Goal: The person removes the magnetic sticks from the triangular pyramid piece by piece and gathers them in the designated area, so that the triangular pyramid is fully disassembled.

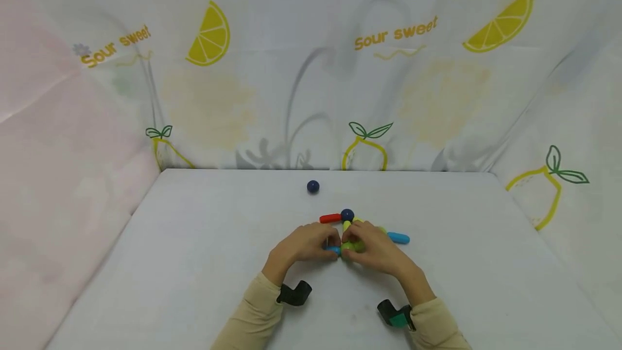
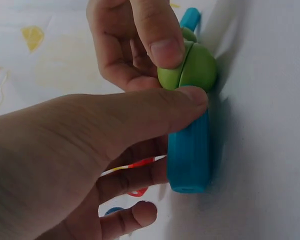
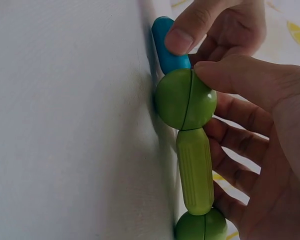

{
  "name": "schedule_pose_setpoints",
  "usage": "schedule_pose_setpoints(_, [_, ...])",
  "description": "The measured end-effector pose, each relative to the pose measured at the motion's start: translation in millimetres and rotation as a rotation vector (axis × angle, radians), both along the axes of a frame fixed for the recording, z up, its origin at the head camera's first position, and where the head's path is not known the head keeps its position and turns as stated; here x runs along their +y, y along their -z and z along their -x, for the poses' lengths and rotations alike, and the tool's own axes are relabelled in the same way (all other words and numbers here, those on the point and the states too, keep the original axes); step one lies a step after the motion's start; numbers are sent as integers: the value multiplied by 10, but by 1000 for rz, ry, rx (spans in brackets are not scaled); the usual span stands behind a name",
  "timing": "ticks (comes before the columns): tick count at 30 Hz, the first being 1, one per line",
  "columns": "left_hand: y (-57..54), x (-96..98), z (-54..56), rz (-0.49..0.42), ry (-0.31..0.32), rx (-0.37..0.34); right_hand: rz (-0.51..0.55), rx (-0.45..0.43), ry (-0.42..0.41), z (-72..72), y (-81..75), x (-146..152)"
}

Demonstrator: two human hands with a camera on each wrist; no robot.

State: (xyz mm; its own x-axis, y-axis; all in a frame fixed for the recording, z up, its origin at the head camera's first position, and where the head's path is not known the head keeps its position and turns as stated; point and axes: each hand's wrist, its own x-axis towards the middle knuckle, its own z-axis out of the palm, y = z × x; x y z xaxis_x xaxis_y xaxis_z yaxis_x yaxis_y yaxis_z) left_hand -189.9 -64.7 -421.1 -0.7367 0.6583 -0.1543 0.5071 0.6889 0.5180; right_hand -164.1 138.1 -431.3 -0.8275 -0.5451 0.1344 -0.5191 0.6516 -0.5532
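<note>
In the head view my left hand (image 1: 308,242) and right hand (image 1: 376,247) meet over a small toy construction of rods and balls. My left thumb and fingers pinch a blue rod (image 2: 189,155), whose far end meets a green ball (image 2: 202,67). My right hand grips that ball, thumb on its upper side and fingers behind. From the ball a yellow-green rod (image 3: 195,172) runs to a second green ball (image 3: 202,227). Beyond my hands, a red rod (image 1: 330,218) joins a dark blue ball (image 1: 347,215). Another blue rod (image 1: 399,238) sticks out on the right. My fingers partly hide the construction's middle.
A loose dark blue ball (image 1: 313,187) lies near the back edge of the white table (image 1: 218,204). Behind the table hangs a pale cloth (image 1: 291,85) with lemon prints. Black devices (image 1: 295,293) are strapped at both wrists.
</note>
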Motion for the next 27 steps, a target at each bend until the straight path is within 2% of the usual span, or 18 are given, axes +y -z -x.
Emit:
schedule_pose_setpoints(7, [-3, -51, 27, -30, 56, 16, -11, -2, 8, 7, -2, 16])
schedule_pose_setpoints(11, [-9, -146, 60, -55, 45, 18, -18, -4, 20, 17, 5, 32])
schedule_pose_setpoints(20, [-15, -445, 177, -93, -156, 170, -38, -23, 27, 18, 32, 63])
schedule_pose_setpoints(27, [90, -538, 240, -146, -324, 247, -31, -37, 12, 2, 32, 61])
